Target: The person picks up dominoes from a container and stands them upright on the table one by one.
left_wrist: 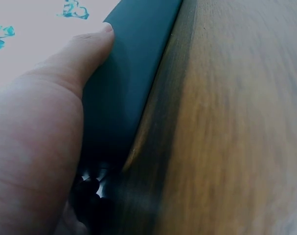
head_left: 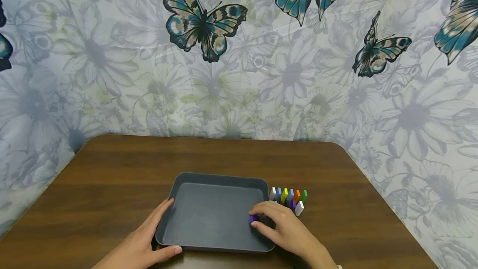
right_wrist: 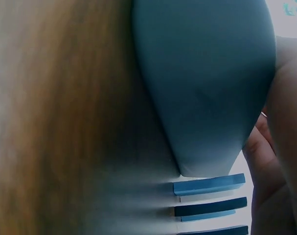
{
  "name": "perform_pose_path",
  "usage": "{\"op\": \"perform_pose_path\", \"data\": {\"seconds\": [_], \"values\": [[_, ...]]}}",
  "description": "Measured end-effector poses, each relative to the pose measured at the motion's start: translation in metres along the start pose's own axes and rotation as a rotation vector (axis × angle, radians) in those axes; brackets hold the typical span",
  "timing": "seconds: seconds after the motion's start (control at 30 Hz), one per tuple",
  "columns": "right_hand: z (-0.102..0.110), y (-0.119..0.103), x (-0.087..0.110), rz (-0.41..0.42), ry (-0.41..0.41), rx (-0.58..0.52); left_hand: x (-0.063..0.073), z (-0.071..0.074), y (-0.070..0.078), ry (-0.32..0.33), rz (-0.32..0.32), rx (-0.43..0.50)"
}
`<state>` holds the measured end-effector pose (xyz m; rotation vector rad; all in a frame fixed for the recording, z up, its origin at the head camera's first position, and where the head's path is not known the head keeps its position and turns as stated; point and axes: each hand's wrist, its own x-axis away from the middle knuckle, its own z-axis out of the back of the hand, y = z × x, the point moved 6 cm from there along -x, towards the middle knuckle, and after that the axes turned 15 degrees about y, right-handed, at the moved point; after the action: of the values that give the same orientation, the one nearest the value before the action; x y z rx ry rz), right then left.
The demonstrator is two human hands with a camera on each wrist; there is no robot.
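Note:
A dark grey rectangular tray (head_left: 216,215) lies on the wooden table. My left hand (head_left: 140,240) is at its near left corner, fingers along the left side and thumb by the front edge. In the left wrist view the thumb (left_wrist: 97,46) lies against the tray's outer wall (left_wrist: 124,73). Over the right part of the tray, my right hand (head_left: 281,225) pinches a small purple block (head_left: 252,218) between thumb and fingers. The hand hides part of the block, so I cannot tell whether it touches the tray floor.
Just right of the tray stand several small upright blocks in two rows, among them a green block (head_left: 303,196), an orange block (head_left: 296,196) and a white block (head_left: 299,208). My right hand covers part of the nearer row. Behind the table (head_left: 209,155) hangs a butterfly-patterned cloth (head_left: 231,90).

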<state>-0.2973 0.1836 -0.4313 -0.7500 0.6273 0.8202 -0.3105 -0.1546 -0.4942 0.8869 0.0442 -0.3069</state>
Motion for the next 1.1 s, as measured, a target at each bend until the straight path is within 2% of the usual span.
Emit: {"op": "perform_pose_path", "data": {"seconds": [0.13,0.5,0.77,1.1], "values": [[0.000,-0.001,0.000,0.006,0.005,0.003,0.000,0.000,0.002,0.017,-0.005,-0.009],[0.001,-0.004,0.000,0.003,0.023,0.002,-0.001,0.000,-0.001,-0.012,-0.010,0.009],[0.004,-0.007,0.001,0.023,0.078,-0.012,-0.002,0.001,0.000,-0.006,-0.033,0.013],[0.010,-0.012,-0.001,0.061,0.136,-0.020,-0.002,0.000,-0.002,-0.008,-0.024,0.009]]}}
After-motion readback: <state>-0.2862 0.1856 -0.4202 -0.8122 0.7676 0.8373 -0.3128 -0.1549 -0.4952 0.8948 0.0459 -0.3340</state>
